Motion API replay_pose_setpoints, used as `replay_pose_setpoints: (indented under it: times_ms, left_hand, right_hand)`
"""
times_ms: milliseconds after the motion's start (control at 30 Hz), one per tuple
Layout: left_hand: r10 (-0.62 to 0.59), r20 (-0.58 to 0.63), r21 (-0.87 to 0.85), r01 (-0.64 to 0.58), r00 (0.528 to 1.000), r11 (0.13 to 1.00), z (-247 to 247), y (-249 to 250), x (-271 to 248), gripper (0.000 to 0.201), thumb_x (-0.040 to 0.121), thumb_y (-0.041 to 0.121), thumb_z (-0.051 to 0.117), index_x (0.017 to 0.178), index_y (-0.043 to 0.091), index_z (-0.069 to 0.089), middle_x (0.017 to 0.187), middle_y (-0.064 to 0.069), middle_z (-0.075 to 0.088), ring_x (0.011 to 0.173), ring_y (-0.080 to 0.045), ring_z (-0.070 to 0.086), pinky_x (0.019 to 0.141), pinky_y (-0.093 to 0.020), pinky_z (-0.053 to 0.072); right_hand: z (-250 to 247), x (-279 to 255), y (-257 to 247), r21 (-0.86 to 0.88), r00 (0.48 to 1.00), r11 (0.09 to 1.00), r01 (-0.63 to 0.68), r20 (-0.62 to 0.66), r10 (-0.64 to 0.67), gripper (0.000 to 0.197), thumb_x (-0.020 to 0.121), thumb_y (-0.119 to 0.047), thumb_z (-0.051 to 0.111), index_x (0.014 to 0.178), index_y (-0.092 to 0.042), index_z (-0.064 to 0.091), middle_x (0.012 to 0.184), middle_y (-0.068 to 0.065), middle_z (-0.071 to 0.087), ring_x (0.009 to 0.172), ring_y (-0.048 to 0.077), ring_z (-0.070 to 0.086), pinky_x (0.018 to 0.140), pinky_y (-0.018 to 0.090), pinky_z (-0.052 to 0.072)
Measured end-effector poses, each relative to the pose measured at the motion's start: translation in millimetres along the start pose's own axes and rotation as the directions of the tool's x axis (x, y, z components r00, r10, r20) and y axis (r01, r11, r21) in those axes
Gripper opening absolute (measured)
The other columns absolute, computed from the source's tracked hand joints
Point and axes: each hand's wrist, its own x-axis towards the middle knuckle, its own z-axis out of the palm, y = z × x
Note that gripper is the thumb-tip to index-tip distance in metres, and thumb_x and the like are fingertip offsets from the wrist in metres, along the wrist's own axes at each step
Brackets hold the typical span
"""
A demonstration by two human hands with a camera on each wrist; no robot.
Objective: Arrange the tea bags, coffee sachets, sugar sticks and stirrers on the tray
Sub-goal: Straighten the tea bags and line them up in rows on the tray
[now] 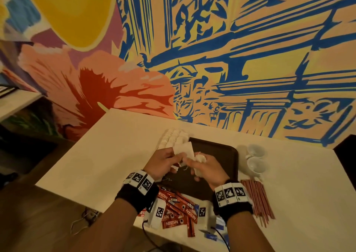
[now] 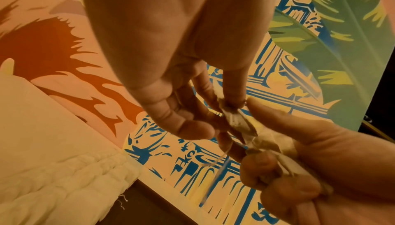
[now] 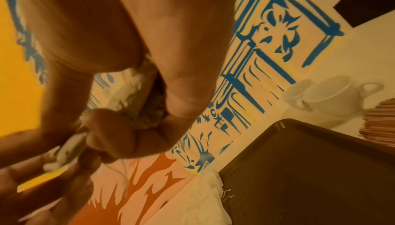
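Tea bags (image 1: 185,151) pinched between both hands, left hand (image 1: 161,162), right hand (image 1: 207,168), above dark tray (image 1: 221,151).

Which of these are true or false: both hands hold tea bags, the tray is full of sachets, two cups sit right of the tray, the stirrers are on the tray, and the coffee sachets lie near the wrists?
1. Both hands hold tea bags. True: the left hand and right hand grip tea bags.
2. The tray is full of sachets. False: no sachets show on it.
3. Two cups sit right of the tray. True.
4. The stirrers are on the tray. False: they lie on the table.
5. Coffee sachets lie near the wrists. True.
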Motion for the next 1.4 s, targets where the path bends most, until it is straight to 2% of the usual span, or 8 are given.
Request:
replay_pose_setpoints:
  times_ms: [100,200,433,567,700,867,1100,1400]
  left_hand:
    - [0.004,-0.043,-0.014,-0.005,0.999,1.000,-3.5,-1.9,2.8,0.030,0.091,0.028,0.072,0.078,0.003,0.065,0.080,-0.011,0.068,0.073,-0.017,0.065,0.062,-0.033,0.051]
    - [0.023,-0.088,-0.040,-0.027,0.996,0.999,-12.5,-1.1,8.9,0.024,0.093,0.023,0.070,0.091,-0.002,0.072,0.078,-0.007,0.070,0.069,-0.015,0.062,0.058,-0.028,0.049]
    - [0.001,-0.139,-0.119,-0.018,0.990,0.993,-37.5,9.3,34.3,0.019,0.096,0.018,0.065,0.096,0.001,0.073,0.075,-0.008,0.068,0.070,-0.019,0.059,0.058,-0.026,0.048]
    - [-0.024,-0.122,-0.243,-0.006,0.992,0.970,-51.6,7.4,52.4,0.032,0.094,0.008,0.066,0.125,0.014,0.063,0.108,-0.007,0.073,0.094,-0.020,0.067,0.074,-0.031,0.054]
    - [-0.058,0.036,-0.059,0.060,0.998,0.996,-59.3,1.3,65.1,0.049,0.092,0.017,0.070,0.138,0.023,0.054,0.127,0.001,0.065,0.116,-0.014,0.062,0.087,-0.032,0.054]
    - [-0.069,0.290,0.254,-0.007,0.954,0.967,-60.1,-7.8,80.5,0.022,0.089,0.027,0.075,0.107,0.014,0.072,0.103,0.003,0.073,0.093,-0.008,0.068,0.080,-0.029,0.059]
    - [-0.078,0.181,0.586,-0.044,0.980,0.809,-81.8,-39.7,123.0,0.025,0.093,0.030,0.068,0.100,0.007,0.071,0.096,-0.010,0.070,0.079,-0.018,0.063,0.072,-0.033,0.054]
    - [-0.260,0.284,0.804,-0.082,0.923,0.588,-72.7,-97.7,165.5,0.024,0.095,0.032,0.062,0.116,0.025,0.070,0.125,0.000,0.066,0.115,-0.021,0.060,0.093,-0.027,0.046]
  right_hand:
    - [-3.1,6.9,3.1,-0.077,0.997,0.996,0.050,-0.052,-0.054,0.018,0.086,-0.022,0.081,0.090,-0.007,0.072,0.058,0.001,0.062,0.055,0.019,0.052,0.046,0.028,0.041]
    - [-10.3,13.8,4.5,-0.137,0.997,0.989,0.046,-0.061,-0.055,0.020,0.085,-0.025,0.082,0.086,-0.007,0.072,0.061,0.007,0.062,0.057,0.027,0.051,0.048,0.030,0.041]
    - [-21.2,31.4,6.7,-0.236,0.997,0.972,-0.011,-0.078,-0.008,0.019,0.086,-0.023,0.081,0.095,-0.008,0.073,0.065,0.008,0.062,0.049,0.015,0.050,0.046,0.025,0.042]
    - [-16.7,44.3,7.2,-0.287,0.999,0.957,-0.040,-0.029,0.033,0.026,0.086,-0.027,0.081,0.100,-0.005,0.074,0.065,0.006,0.064,0.052,0.017,0.052,0.049,0.026,0.043]
    - [-8.6,58.1,4.5,-0.332,0.999,0.943,-0.033,-0.024,0.027,0.027,0.087,-0.027,0.080,0.098,-0.003,0.074,0.065,0.006,0.064,0.047,0.014,0.052,0.049,0.025,0.042]
    - [3.5,72.1,6.0,-0.301,0.994,0.948,-0.107,-0.027,0.103,0.025,0.088,-0.028,0.078,0.102,-0.007,0.075,0.066,0.005,0.064,0.049,0.013,0.053,0.047,0.023,0.042]
    - [-3.2,91.6,39.3,0.227,0.820,0.864,-0.450,-0.279,0.501,0.026,0.089,-0.004,0.064,0.112,-0.012,0.068,0.101,0.013,0.067,0.083,0.023,0.062,0.060,0.033,0.050]
    - [8.6,83.6,54.5,0.305,0.836,0.877,-0.372,-0.299,0.459,0.028,0.101,0.002,0.043,0.123,-0.007,0.057,0.104,0.016,0.069,0.095,0.028,0.067,0.085,0.043,0.058]
